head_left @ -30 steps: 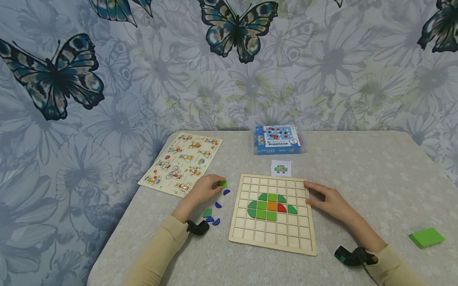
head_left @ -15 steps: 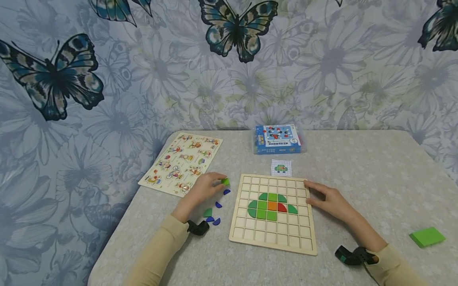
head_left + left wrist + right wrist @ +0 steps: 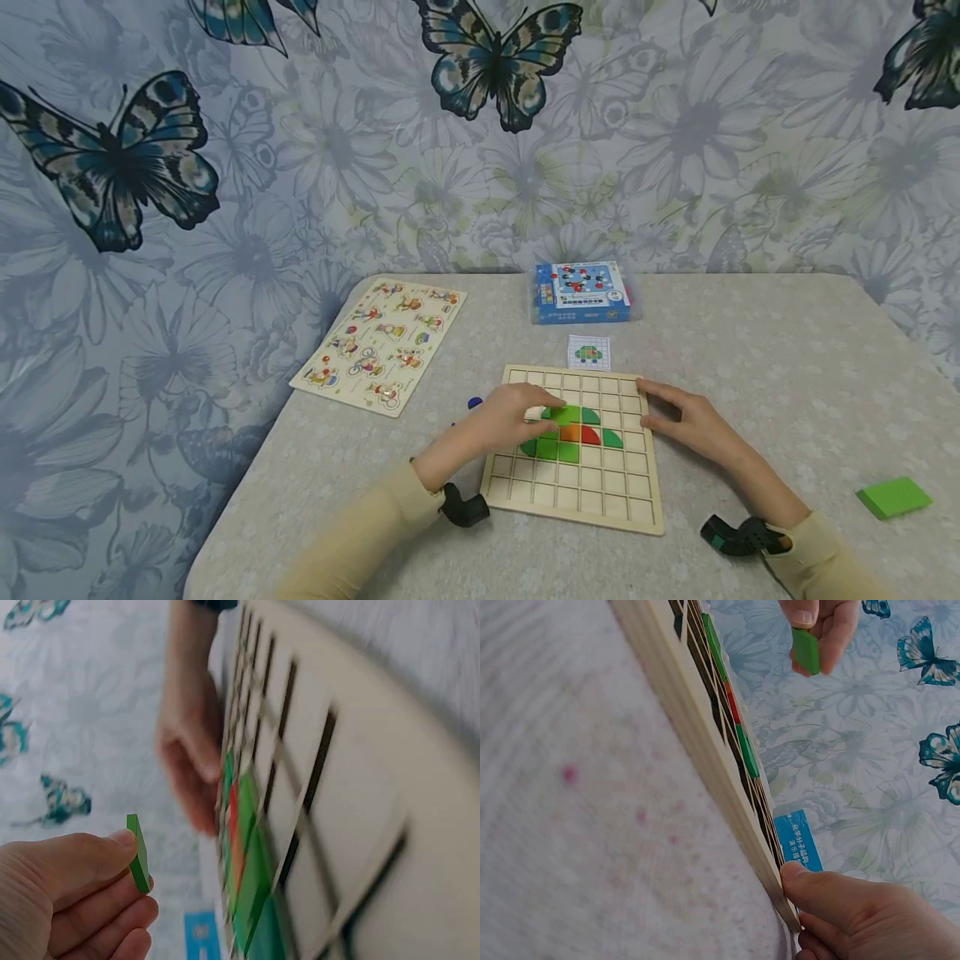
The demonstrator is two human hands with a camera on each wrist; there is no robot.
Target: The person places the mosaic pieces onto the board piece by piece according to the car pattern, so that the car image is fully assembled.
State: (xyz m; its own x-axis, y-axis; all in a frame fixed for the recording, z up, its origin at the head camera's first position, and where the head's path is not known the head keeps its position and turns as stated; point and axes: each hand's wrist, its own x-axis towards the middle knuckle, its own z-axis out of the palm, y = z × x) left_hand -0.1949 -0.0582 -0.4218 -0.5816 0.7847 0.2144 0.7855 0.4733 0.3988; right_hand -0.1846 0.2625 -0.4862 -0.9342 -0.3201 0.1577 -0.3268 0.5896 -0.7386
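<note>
My left hand [image 3: 510,417] is over the left part of a wooden grid board [image 3: 600,504]. Between thumb and fingers it pinches a green square tile [image 3: 138,855], which hangs clear of the board in both wrist views. Set in the board's cells are light green squares [image 3: 547,450], an orange square [image 3: 570,432], a red quarter-round piece [image 3: 590,436] and dark green quarter-rounds [image 3: 612,438]. My right hand [image 3: 693,421] grips the board's right edge near the far corner, thumb [image 3: 799,874] on the rim. The left hand hides part of the pattern.
Beyond the board lies a small pattern card [image 3: 589,352], with a blue box [image 3: 581,293] behind it. A picture board [image 3: 382,346] lies at the back left. One blue piece [image 3: 475,402] shows beside my left hand. A green block [image 3: 895,498] lies far right.
My left hand has lifted the green square tile from the table at the left and carried it rightward over the board. The right hand and the board have stayed in place.
</note>
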